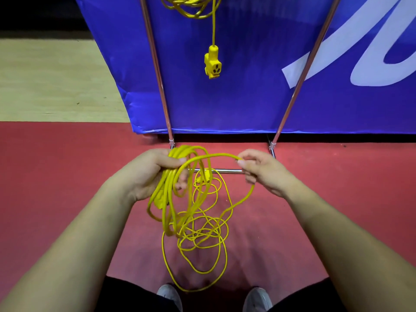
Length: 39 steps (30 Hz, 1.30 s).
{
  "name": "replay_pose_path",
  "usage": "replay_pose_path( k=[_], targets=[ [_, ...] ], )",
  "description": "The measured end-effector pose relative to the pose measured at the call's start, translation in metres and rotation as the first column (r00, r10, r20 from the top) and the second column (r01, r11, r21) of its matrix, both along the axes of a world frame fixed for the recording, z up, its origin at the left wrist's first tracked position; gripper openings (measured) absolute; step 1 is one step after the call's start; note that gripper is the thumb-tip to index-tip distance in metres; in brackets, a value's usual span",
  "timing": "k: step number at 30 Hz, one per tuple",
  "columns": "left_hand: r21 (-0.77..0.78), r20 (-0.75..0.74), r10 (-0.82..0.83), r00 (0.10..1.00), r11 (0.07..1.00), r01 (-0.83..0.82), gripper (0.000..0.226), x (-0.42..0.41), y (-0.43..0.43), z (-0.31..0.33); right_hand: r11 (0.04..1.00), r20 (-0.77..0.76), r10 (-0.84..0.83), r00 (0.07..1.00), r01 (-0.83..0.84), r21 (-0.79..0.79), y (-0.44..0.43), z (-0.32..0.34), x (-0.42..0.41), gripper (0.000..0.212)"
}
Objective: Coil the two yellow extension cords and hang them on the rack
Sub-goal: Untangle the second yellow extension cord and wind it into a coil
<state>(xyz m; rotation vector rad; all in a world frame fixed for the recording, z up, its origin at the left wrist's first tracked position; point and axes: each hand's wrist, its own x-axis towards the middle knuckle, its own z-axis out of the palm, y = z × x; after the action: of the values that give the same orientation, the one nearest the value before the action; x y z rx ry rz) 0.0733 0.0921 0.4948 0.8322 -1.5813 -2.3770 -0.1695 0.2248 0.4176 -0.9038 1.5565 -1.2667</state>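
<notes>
My left hand (155, 170) grips a bundle of several loops of a yellow extension cord (171, 194). From that bundle a strand arcs across to my right hand (258, 171), which pinches it between thumb and fingers. The remaining length of this cord lies in loose tangled loops (202, 242) on the red floor below my hands. A second yellow cord (191, 6) hangs coiled at the top of the metal rack (157, 70), its yellow socket end (212, 63) dangling down in front of the blue banner.
The rack has two slanting chrome legs and a low crossbar (227, 170) just behind my hands. A blue banner (247, 97) stands behind it. Red floor (67, 176) meets wooden floor (56, 82) at the left. My two grey shoes (168, 296) show at the bottom.
</notes>
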Motion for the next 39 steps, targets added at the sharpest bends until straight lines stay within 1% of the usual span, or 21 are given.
replay_pose_path(
  k=[1, 2, 4, 6, 7, 9, 11, 12, 14, 15, 17, 19, 22, 24, 26, 28, 30, 33, 35, 37, 39],
  targets=[
    [-0.005, 0.031, -0.025, 0.999, 1.0, 0.025, 0.013, 0.0, 0.002, 0.0, 0.998, 0.029, -0.047, 0.998, 0.048, -0.034, -0.003, 0.008, 0.002, 0.008],
    [0.013, 0.054, -0.031, 0.998, 0.999, 0.03, 0.016, 0.0, 0.004, 0.0, 0.998, 0.011, -0.05, 0.999, 0.05, -0.045, -0.005, 0.016, 0.004, 0.009],
    [0.077, 0.06, -0.023, 0.998, 0.997, 0.019, 0.016, 0.0, 0.006, 0.0, 0.999, -0.157, 0.032, 0.987, -0.038, -0.037, -0.005, 0.034, 0.011, 0.009],
    [0.122, 0.041, -0.032, 0.999, 0.992, 0.026, 0.018, 0.0, 0.008, 0.0, 0.989, -0.341, 0.137, 0.93, -0.147, -0.002, -0.004, 0.052, 0.024, 0.007],
    [0.133, 0.041, -0.044, 0.998, 0.99, 0.039, 0.021, 0.0, 0.009, -0.001, 0.981, -0.38, 0.185, 0.907, -0.194, 0.013, -0.005, 0.059, 0.031, 0.009],
    [0.095, 0.078, -0.071, 0.994, 0.994, 0.063, 0.025, -0.001, 0.011, -0.005, 0.96, -0.439, 0.263, 0.859, -0.279, 0.028, -0.009, 0.068, 0.045, 0.011],
    [0.015, 0.11, -0.097, 0.989, 0.995, 0.096, 0.018, -0.002, 0.013, -0.008, 0.938, -0.52, 0.305, 0.797, -0.345, 0.022, -0.016, 0.069, 0.06, 0.008],
    [0.001, 0.096, -0.103, 0.99, 0.995, 0.104, 0.012, -0.003, 0.013, -0.01, 0.933, -0.532, 0.305, 0.79, -0.36, -0.001, -0.019, 0.066, 0.064, 0.008],
    [0.033, 0.039, -0.056, 0.998, 0.998, 0.054, 0.003, -0.003, 0.01, -0.01, 0.941, -0.474, 0.281, 0.835, -0.336, -0.036, -0.022, 0.057, 0.061, 0.01],
    [0.066, 0.003, -0.012, 1.0, 0.998, 0.011, 0.002, -0.004, 0.008, -0.008, 0.947, -0.45, 0.283, 0.847, -0.322, -0.01, -0.022, 0.05, 0.053, 0.014],
    [0.125, -0.062, 0.079, 0.995, 0.99, -0.071, 0.009, -0.002, 0.001, -0.003, 0.939, -0.426, 0.341, 0.838, -0.321, 0.121, -0.016, 0.031, 0.03, 0.017],
    [0.149, -0.088, 0.117, 0.989, 0.983, -0.103, 0.011, 0.002, -0.007, 0.0, 0.929, -0.333, 0.364, 0.87, -0.315, 0.194, -0.007, 0.009, 0.009, 0.012],
    [0.095, -0.012, 0.053, 0.999, 0.994, -0.052, 0.002, 0.006, -0.01, 0.001, 0.983, -0.096, 0.167, 0.981, -0.158, 0.094, -0.002, -0.004, -0.004, 0.006],
    [0.055, 0.068, 0.012, 0.998, 0.998, -0.016, 0.007, 0.005, -0.007, -0.002, 0.998, -0.053, 0.063, 0.997, -0.063, -0.004, -0.006, 0.003, -0.001, 0.013],
    [0.06, 0.133, 0.014, 0.991, 0.998, -0.022, 0.011, 0.003, -0.005, -0.006, 0.997, -0.139, 0.062, 0.988, -0.069, -0.046, -0.011, 0.019, 0.006, 0.016],
    [0.114, 0.14, 0.022, 0.99, 0.993, -0.038, 0.016, 0.0, -0.005, -0.008, 0.988, -0.315, 0.135, 0.939, -0.154, -0.034, -0.016, 0.035, 0.021, 0.013],
    [0.127, 0.133, 0.023, 0.991, 0.991, -0.04, 0.02, 0.0, -0.005, -0.008, 0.966, -0.412, 0.227, 0.882, -0.258, -0.019, -0.019, 0.047, 0.039, 0.01],
    [0.02, 0.128, -0.064, 0.99, 0.998, 0.062, 0.025, 0.001, 0.001, -0.01, 0.933, -0.469, 0.31, 0.827, -0.359, -0.017, -0.022, 0.059, 0.062, 0.006],
    [-0.023, 0.089, -0.116, 0.989, 0.993, 0.118, 0.018, 0.001, 0.004, -0.011, 0.911, -0.507, 0.335, 0.794, -0.41, -0.041, -0.023, 0.065, 0.067, 0.011],
    [-0.011, 0.028, -0.092, 0.995, 0.996, 0.093, 0.024, 0.001, 0.003, -0.011, 0.911, -0.471, 0.36, 0.805, -0.413, -0.009, -0.023, 0.065, 0.058, 0.013],
    [0.019, -0.033, -0.016, 0.999, 1.0, 0.016, 0.026, 0.001, -0.001, -0.009, 0.899, -0.467, 0.426, 0.775, -0.422, 0.118, -0.021, 0.052, 0.038, 0.019]
  ],
)
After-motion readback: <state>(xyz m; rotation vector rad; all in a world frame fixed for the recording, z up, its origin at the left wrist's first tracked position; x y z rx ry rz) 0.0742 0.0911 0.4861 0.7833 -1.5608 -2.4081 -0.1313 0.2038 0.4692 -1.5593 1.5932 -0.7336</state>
